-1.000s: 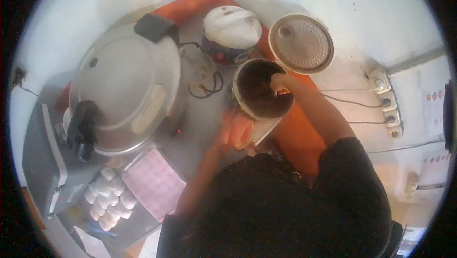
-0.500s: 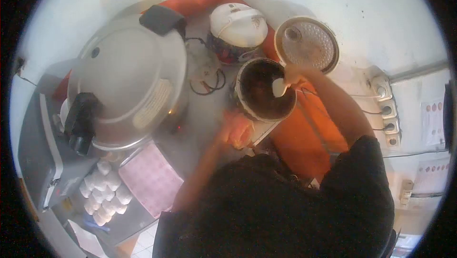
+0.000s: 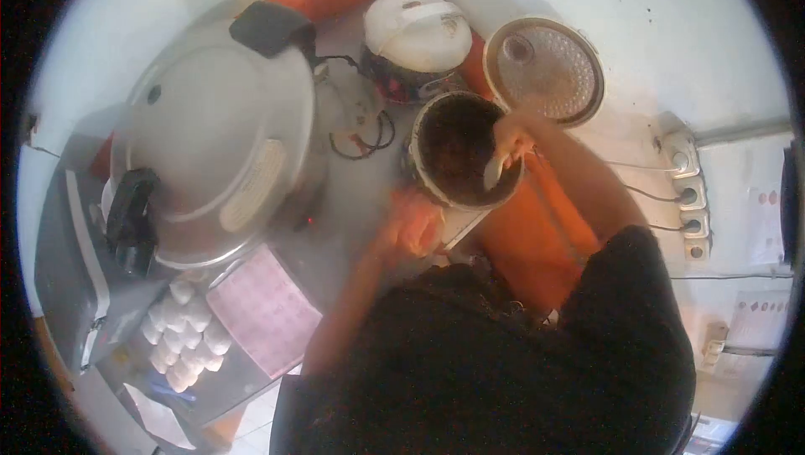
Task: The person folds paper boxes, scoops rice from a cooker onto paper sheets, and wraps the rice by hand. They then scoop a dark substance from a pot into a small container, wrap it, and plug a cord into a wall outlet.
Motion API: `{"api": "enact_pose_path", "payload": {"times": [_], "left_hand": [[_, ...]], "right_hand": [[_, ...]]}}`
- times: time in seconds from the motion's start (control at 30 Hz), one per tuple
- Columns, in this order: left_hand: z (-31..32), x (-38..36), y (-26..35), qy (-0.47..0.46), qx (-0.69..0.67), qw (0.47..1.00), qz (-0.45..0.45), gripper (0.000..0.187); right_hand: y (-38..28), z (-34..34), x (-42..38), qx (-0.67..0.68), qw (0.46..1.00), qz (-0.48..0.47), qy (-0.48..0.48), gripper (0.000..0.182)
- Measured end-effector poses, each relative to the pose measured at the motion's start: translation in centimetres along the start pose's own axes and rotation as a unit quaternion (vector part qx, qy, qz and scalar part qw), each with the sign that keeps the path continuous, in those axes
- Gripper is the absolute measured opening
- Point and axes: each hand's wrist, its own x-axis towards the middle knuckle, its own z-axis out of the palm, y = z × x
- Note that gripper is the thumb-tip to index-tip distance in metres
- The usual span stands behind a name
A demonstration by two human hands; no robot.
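While the right hand (image 3: 513, 138) grips a pale scoop (image 3: 493, 173) with curled fingers, the tool's flat end dips below the rim of a deep round pot (image 3: 426, 183), at the side nearer that arm. The left hand (image 3: 402, 224) sits low, just outside the pot's near left edge, beside or around something reddish (image 3: 426, 230); blur and haze hide the fingers, so whether it grasps that item cannot be told.

The scoop looks light and fairly stiff, probably plastic, and its surface could turn slick if damp. Its handle end is the place to hold it, where the right hand already has it, with the knuckles clear of the pot's wall. The brown mass (image 3: 457, 151) inside the pot seems soft or crumbly, likely clinging to the blade; its texture is too blurred to judge surely. The pot itself would probably be heavy, and best steadied from the outside.

Beyond the pot, a round lid (image 3: 545, 72) shows its dimpled inner face, and a cooker with a white top (image 3: 419, 31) stands close behind. A looped cable (image 3: 362, 150) lies to the left, near a broad metal lid (image 3: 210, 145) with black grips. Lower down are a pink sheet (image 3: 267, 312) and, just beside it, a cluster of whitish rounded pieces (image 3: 186, 342). At far right, a row of sockets (image 3: 690, 193) runs down the wall.
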Motion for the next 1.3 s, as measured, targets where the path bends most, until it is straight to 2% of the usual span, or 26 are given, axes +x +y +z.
{"api": "enact_pose_path", "payload": {"times": [0.03, 0.07, 0.1, 0.13, 0.17, 0.2, 0.23, 0.3, 0.4, 0.5, 0.53, 0.6, 0.73, 0.8, 0.87, 0.9, 0.97, 1.0, 1.03, 1.13, 1.23, 1.3], "left_hand": [[0.4, -0.2, 1.1, 0.021, -0.129, 0.990, -0.056, 0.073], [-0.3, 0.4, 1.0, -0.009, -0.149, 0.988, -0.040, 0.072], [-1.1, 1.0, 0.6, -0.041, -0.169, 0.984, -0.024, 0.071], [-2.9, 1.2, -1.8, -0.121, -0.085, 0.988, 0.052, 0.070], [-2.8, 1.0, -1.8, -0.117, -0.084, 0.989, 0.039, 0.069], [-2.5, 0.9, -1.3, -0.113, -0.084, 0.990, 0.027, 0.068], [-0.2, -0.3, 2.6, -0.020, -0.164, 0.983, -0.074, 0.067], [1.4, -0.8, 4.5, 0.078, -0.240, 0.953, -0.169, 0.065], [1.2, -1.0, 3.0, 0.084, -0.245, 0.953, -0.159, 0.063], [1.3, -0.2, 3.5, 0.084, -0.257, 0.950, -0.154, 0.062], [1.7, -0.8, 3.9, 0.079, -0.266, 0.945, -0.171, 0.062], [1.9, -0.6, 3.8, 0.073, -0.264, 0.945, -0.177, 0.059], [2.5, -0.3, 4.2, 0.101, -0.230, 0.954, -0.163, 0.056], [2.8, 0.1, 4.5, 0.118, -0.220, 0.954, -0.169, 0.056], [2.1, -0.3, 3.0, 0.129, -0.210, 0.951, -0.186, 0.055], [1.7, -0.6, 2.6, 0.119, -0.230, 0.945, -0.198, 0.057], [1.1, -0.8, 2.1, 0.097, -0.271, 0.932, -0.221, 0.063], [1.0, -0.5, 1.9, 0.095, -0.261, 0.939, -0.203, 0.062], [0.9, -0.3, 1.8, 0.092, -0.249, 0.946, -0.187, 0.062], [0.5, -0.2, 1.5, 0.091, -0.248, 0.947, -0.182, 0.062], [0.6, 0.0, 2.0, 0.086, -0.268, 0.937, -0.205, 0.062], [0.6, 0.0, 2.4, 0.089, -0.266, 0.935, -0.217, 0.063]], "right_hand": [[-5.1, 2.2, -2.2, -0.010, 0.997, 0.077, 0.028, 0.021], [-8.1, 3.0, -3.6, -0.022, 0.986, 0.154, 0.057, 0.025], [-8.3, 2.6, -4.1, 0.143, 0.982, 0.116, 0.052, 0.025], [-8.4, 2.7, -4.6, 0.128, 0.978, 0.135, 0.091, 0.024], [-11.6, 2.6, -8.5, 0.116, 0.972, 0.155, 0.130, 0.024], [-12.2, 2.1, -10.1, 0.076, 0.975, 0.150, 0.145, 0.024], [-12.8, 1.7, -11.7, 0.035, 0.976, 0.147, 0.160, 0.024], [-11.3, 0.7, -12.2, -0.102, 0.983, 0.085, 0.129, 0.026], [-13.2, 5.6, -6.7, -0.138, 0.982, 0.085, 0.094, 0.028], [-12.1, 6.8, -2.9, -0.089, 0.963, 0.024, 0.254, 0.033], [-11.0, 6.9, -3.0, -0.087, 0.966, 0.038, 0.241, 0.033], [-12.9, 4.7, -10.0, -0.086, 0.969, 0.070, 0.220, 0.034], [-11.0, 6.7, -5.3, -0.148, 0.980, 0.027, 0.133, 0.032], [-9.3, 7.1, -1.6, -0.136, 0.959, 0.001, 0.250, 0.034], [-7.7, 5.4, -3.9, -0.128, 0.954, -0.009, 0.273, 0.034], [-8.2, 4.7, -6.2, -0.133, 0.954, 0.031, 0.267, 0.033], [-6.9, 3.9, -4.9, -0.146, 0.960, -0.076, 0.225, 0.032], [-6.7, 3.6, -4.3, -0.153, 0.958, -0.130, 0.205, 0.031], [-11.0, 4.8, -8.2, 0.010, 0.980, -0.093, 0.178, 0.032], [-11.2, 7.1, -1.4, 0.041, 0.963, -0.058, 0.260, 0.021], [-10.0, 5.3, -6.5, 0.205, 0.945, -0.069, 0.244, 0.018], [-10.9, 5.1, -6.5, 0.147, 0.954, -0.101, 0.243, 0.018]]}}
